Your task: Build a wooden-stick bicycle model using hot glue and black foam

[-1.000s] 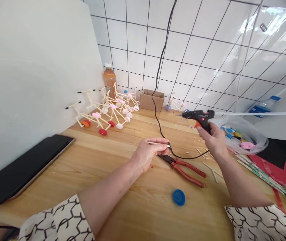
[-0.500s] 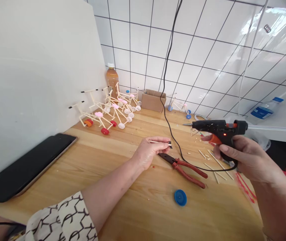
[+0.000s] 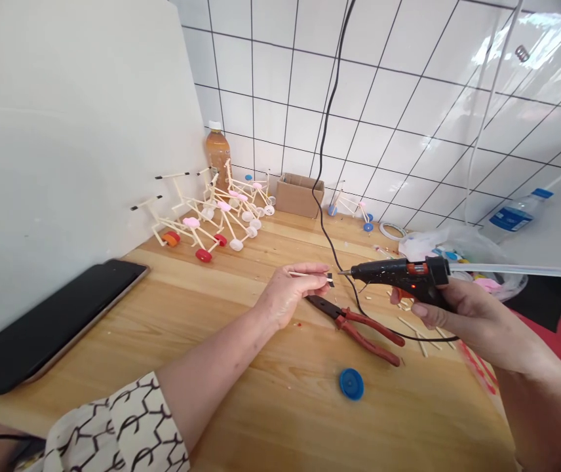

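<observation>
"While the wooden table (image 3: 261, 419) fills the lower frame, what stands out on it?"

"A black-screened device (image 3: 52, 321), at the left edge."

"Next?"

"A black glue gun (image 3: 386, 271), right of centre, with the right hand (image 3: 467, 321) wrapped around it."

"And then?"

"Red-handled pliers (image 3: 344, 319), just right of centre, then the left hand (image 3: 293, 292), mid-frame, thumb and fingers pinched together."

"Smaller still?"

"A blue cap (image 3: 351, 384), bottom centre; the thin stick (image 3: 297, 274) in that pinch, mid-frame; last, a small black piece (image 3: 330, 284) at the stick's right end, near the gun's tip."
</observation>
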`<state>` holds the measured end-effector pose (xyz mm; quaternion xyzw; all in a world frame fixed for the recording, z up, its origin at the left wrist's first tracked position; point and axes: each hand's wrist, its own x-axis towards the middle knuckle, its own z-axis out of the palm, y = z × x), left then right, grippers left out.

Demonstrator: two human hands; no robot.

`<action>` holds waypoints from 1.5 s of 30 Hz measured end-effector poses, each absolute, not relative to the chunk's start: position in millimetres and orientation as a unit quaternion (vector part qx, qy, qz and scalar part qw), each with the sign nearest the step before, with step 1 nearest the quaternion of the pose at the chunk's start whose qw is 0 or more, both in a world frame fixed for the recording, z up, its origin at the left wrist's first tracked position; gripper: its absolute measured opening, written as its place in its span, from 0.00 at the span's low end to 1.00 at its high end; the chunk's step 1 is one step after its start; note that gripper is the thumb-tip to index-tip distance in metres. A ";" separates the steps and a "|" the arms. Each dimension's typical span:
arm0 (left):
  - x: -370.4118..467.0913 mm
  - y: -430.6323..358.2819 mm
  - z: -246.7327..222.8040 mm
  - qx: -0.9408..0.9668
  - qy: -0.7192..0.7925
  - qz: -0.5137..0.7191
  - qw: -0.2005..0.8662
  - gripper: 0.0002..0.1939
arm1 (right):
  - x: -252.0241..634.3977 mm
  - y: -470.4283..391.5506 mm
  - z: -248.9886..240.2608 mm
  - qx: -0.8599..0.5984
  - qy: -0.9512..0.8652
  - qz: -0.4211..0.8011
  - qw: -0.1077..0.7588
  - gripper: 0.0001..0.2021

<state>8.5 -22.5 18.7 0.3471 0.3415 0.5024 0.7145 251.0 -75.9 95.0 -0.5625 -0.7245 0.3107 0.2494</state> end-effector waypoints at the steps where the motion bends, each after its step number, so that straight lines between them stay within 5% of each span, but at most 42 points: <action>1: 8.6 -22.7 18.8 0.350 0.342 0.502 0.713 0.12 | 252.0 -75.6 93.3 -0.566 -0.729 0.299 0.242 0.16; 45: 9.8 -25.8 18.3 0.375 0.350 0.484 0.709 0.14 | 237.1 -77.2 95.1 -0.540 -0.753 0.297 0.230 0.17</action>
